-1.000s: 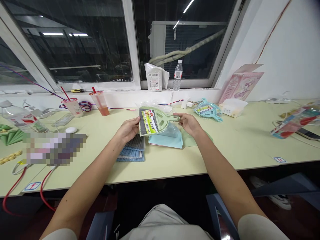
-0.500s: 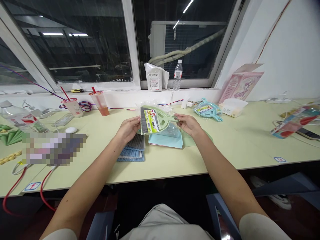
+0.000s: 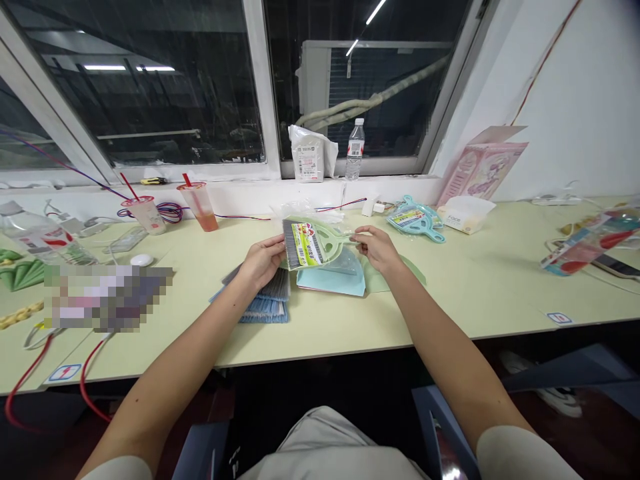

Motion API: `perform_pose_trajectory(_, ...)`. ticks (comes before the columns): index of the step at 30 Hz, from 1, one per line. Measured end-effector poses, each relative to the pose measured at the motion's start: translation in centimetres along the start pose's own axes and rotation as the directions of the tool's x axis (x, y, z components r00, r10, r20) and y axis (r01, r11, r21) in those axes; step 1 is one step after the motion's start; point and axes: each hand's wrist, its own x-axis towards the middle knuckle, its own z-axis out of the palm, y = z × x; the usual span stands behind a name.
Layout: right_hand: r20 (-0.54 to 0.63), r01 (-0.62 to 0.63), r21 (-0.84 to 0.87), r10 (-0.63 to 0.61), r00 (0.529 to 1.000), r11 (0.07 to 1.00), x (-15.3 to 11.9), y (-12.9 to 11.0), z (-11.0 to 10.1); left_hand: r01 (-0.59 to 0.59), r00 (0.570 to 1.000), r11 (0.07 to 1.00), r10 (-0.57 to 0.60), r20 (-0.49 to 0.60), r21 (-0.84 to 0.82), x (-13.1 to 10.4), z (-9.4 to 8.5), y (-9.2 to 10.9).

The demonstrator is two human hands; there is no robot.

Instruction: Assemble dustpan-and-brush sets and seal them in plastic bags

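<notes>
Green handle [image 3: 344, 239] to the right, bristles [image 3: 291, 245] left, holding the brush set [image 3: 320, 245] crosswise above the blue pan [image 3: 333, 283] with nearly closed fingers, left hand [image 3: 263, 263] at the bristle edge and right hand [image 3: 377, 249] at the handle tip, neither nearer along its long axis.

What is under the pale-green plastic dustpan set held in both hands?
Under the dustpan set, a light-blue plastic dustpan shows its front, with grey and blue bristles at left. The set covers part of its rear; anything there is hidden.
</notes>
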Motion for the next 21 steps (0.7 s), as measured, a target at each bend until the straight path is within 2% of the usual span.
perform_pose_trajectory(3, -0.015, -0.013, 0.056, 0.014, 1.000, 0.998, -0.1, -0.1, 0.1, 0.012, 1.000, 1.000, -0.012, -0.021, 0.003, 0.1, -0.1, -0.1)
perform_pose_trajectory(7, -0.079, 0.028, 0.016, -0.027, 0.997, 0.999, 0.1, 0.0, 0.3, 0.034, 0.998, 0.999, -0.034, -0.061, -0.007, 0.2, -0.3, -0.3)
perform_pose_trajectory(11, -0.124, 0.063, 0.067, -0.054, 0.991, 0.996, 0.1, 0.0, 0.4, 0.020, 0.996, 1.000, -0.020, -0.091, -0.006, 0.3, -0.6, -0.5)
perform_pose_trajectory(18, -0.179, 0.093, 0.143, -0.067, 0.982, 0.985, -0.3, -0.1, 0.9, -0.006, 0.999, 0.999, 0.009, -0.053, 0.049, -0.2, -0.3, -0.2)
perform_pose_trajectory(21, -0.207, 0.093, 0.139, -0.063, 0.976, 0.986, -0.6, -0.1, 1.1, 0.056, 0.998, 0.996, -0.055, -0.012, 0.064, -0.7, 0.2, 0.2)
